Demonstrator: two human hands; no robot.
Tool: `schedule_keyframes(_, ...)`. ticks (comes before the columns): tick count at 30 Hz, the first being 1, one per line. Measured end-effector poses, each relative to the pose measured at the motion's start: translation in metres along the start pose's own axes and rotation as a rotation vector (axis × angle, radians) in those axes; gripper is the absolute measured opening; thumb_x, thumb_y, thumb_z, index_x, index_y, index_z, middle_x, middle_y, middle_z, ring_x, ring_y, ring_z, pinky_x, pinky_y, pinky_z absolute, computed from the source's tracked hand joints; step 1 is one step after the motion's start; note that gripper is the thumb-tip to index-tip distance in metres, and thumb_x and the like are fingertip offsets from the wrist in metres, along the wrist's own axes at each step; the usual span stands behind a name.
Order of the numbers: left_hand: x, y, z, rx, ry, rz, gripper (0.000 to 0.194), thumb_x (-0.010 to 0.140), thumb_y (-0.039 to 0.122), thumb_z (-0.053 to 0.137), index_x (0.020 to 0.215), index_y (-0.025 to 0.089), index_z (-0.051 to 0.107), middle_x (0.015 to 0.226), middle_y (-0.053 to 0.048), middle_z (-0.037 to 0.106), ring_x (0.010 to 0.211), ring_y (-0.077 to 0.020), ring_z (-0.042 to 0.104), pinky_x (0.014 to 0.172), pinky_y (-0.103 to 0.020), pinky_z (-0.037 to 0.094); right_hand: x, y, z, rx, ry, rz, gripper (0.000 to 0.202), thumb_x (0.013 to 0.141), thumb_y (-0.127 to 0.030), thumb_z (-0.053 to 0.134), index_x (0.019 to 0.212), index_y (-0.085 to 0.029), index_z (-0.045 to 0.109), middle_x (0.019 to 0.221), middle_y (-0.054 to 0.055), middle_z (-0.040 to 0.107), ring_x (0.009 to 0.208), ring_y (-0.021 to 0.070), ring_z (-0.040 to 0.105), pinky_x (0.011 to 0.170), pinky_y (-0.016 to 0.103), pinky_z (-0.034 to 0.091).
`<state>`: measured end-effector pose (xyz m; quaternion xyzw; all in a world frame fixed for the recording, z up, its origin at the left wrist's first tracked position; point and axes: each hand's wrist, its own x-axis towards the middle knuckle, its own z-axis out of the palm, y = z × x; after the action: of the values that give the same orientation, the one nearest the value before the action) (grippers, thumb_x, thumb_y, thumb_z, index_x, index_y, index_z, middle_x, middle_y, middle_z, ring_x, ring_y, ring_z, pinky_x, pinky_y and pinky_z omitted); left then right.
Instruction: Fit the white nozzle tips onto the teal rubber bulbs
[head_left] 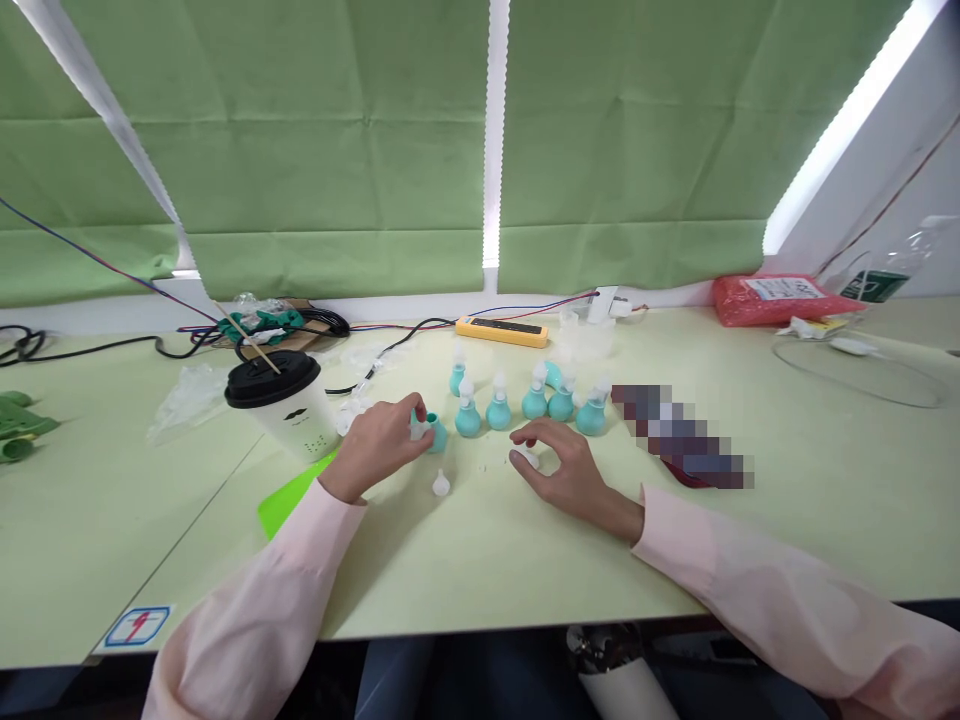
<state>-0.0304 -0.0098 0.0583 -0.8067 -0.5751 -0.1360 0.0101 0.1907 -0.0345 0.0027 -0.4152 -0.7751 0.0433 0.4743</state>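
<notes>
1. The left hand (379, 448) is partly curled, thumb and forefinger spread apart at the open-necked teal bulb (437, 434). A pale bit shows in the gap between them; I cannot tell whether the fingers grip it or the bulb.
2. That bulb stands just beyond the left thumb, on the side toward the right hand (568, 465) — its neck is uncapped.
3. The right hand is half open, palm down, with thumb and fingers arched around a small white piece (528, 457). The piece sits within their curve, partly hidden, and whether it is pinched or only covered I cannot tell.
4. Between the hands, a little nearer the person, a white nozzle (441, 484) stands on the table (480, 560), apart from both.
5. Beyond the hands stand six teal bulbs with pale tops (498, 410) — five in an uneven row, one farther back on the left. The rightmost ones stand just past the right hand.
6. Left of the left hand is a white cup with a black lid (300, 425); a bright green sheet (292, 500) lies partly beneath the left forearm.
</notes>
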Motion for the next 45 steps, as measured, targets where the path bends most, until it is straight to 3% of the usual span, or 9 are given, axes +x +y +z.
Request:
schedule_keyframes(4, -0.001, -0.009, -0.002, -0.059, -0.177, 0.122, 0.021, 0.066, 0.036, 0.046, 0.080, 0.020, 0.047, 0.064, 0.001, 0.051, 0.059, -0.0144, 0.048, 0.048, -0.021, 0.029, 0.003, 0.004, 0.000, -0.044, 0.023, 0.026, 0.008, 0.068, -0.019, 0.052, 0.076, -0.018, 0.055, 0.072, 0.003, 0.059, 0.062, 0.0136, 0.052, 0.062, 0.029, 0.042)
schedule_keyframes(12, -0.003, -0.021, -0.006, -0.065, -0.341, 0.147, 0.017, 0.061, 0.029, 0.052, 0.074, 0.019, 0.048, 0.063, 0.001, 0.050, 0.057, -0.0132, 0.047, 0.047, -0.021, 0.028, 0.008, 0.012, -0.002, -0.133, 0.036, 0.025, 0.009, 0.068, -0.021, 0.052, 0.075, -0.018, 0.056, 0.069, 0.002, 0.059, 0.061, 0.0130, 0.051, 0.059, 0.026, 0.040)
schedule_keyframes(18, -0.004, 0.015, 0.017, -0.256, -0.191, 0.312, 0.021, 0.071, 0.035, 0.046, 0.084, 0.019, 0.048, 0.062, 0.002, 0.051, 0.056, -0.0117, 0.048, 0.051, -0.021, 0.033, 0.016, 0.025, -0.005, -0.229, 0.048, 0.093, 0.012, 0.068, -0.026, 0.052, 0.074, -0.017, 0.056, 0.068, 0.001, 0.059, 0.052, 0.0099, 0.048, 0.054, 0.023, 0.038)
schedule_keyframes(23, -0.006, 0.030, 0.045, -0.104, -0.174, 0.375, 0.021, 0.076, 0.030, 0.044, 0.093, 0.019, 0.049, 0.081, -0.003, 0.057, 0.066, -0.0163, 0.054, 0.057, -0.025, 0.038, 0.019, 0.029, -0.006, -0.303, -0.048, 0.176, 0.022, 0.070, -0.032, 0.050, 0.083, -0.016, 0.058, 0.062, 0.000, 0.058, 0.048, 0.0093, 0.047, 0.052, 0.022, 0.037)
schedule_keyframes(27, -0.006, 0.030, 0.054, -0.004, -0.149, 0.359, 0.028, 0.077, 0.032, 0.043, 0.102, 0.019, 0.045, 0.089, -0.006, 0.055, 0.070, -0.0195, 0.056, 0.058, -0.028, 0.040, 0.019, 0.028, -0.007, -0.343, -0.192, 0.255, 0.034, 0.073, -0.045, 0.045, 0.086, -0.018, 0.059, 0.059, 0.000, 0.058, 0.052, 0.0119, 0.051, 0.053, 0.024, 0.035)
schedule_keyframes(30, -0.007, 0.030, 0.050, 0.009, -0.133, 0.355, 0.037, 0.075, 0.038, 0.044, 0.107, 0.019, 0.042, 0.096, -0.007, 0.052, 0.073, -0.0207, 0.056, 0.059, -0.030, 0.041, 0.020, 0.029, -0.005, -0.340, -0.267, 0.303, 0.043, 0.073, -0.051, 0.042, 0.097, -0.018, 0.055, 0.059, 0.000, 0.058, 0.054, 0.0133, 0.052, 0.054, 0.025, 0.035)
schedule_keyframes(34, -0.009, 0.028, 0.035, 0.030, -0.093, 0.377, 0.038, 0.074, 0.036, 0.044, 0.108, 0.019, 0.040, 0.097, -0.008, 0.050, 0.080, -0.0220, 0.053, 0.062, -0.030, 0.041, 0.024, 0.035, 0.000, -0.275, -0.292, 0.283, 0.045, 0.075, -0.048, 0.041, 0.107, -0.018, 0.050, 0.058, 0.000, 0.057, 0.054, 0.0129, 0.052, 0.052, 0.023, 0.034)
schedule_keyframes(39, -0.012, 0.017, 0.013, -0.011, -0.191, 0.391, 0.038, 0.066, 0.033, 0.051, 0.101, 0.020, 0.044, 0.090, -0.006, 0.051, 0.076, -0.0208, 0.052, 0.061, -0.029, 0.039, 0.030, 0.046, 0.007, -0.103, -0.328, 0.269, 0.046, 0.075, -0.045, 0.042, 0.112, -0.018, 0.047, 0.047, -0.004, 0.049, 0.046, 0.0119, 0.049, 0.044, 0.021, 0.033)
schedule_keyframes(45, -0.010, 0.009, 0.021, -0.187, -0.259, 0.429, 0.025, 0.064, 0.012, 0.046, 0.088, 0.019, 0.048, 0.085, -0.002, 0.050, 0.066, -0.0129, 0.049, 0.057, -0.023, 0.037, 0.038, 0.049, 0.016, 0.155, -0.384, 0.381, 0.048, 0.074, -0.041, 0.046, 0.114, -0.014, 0.044, 0.036, -0.007, 0.044, 0.034, 0.0094, 0.043, 0.042, 0.021, 0.036)
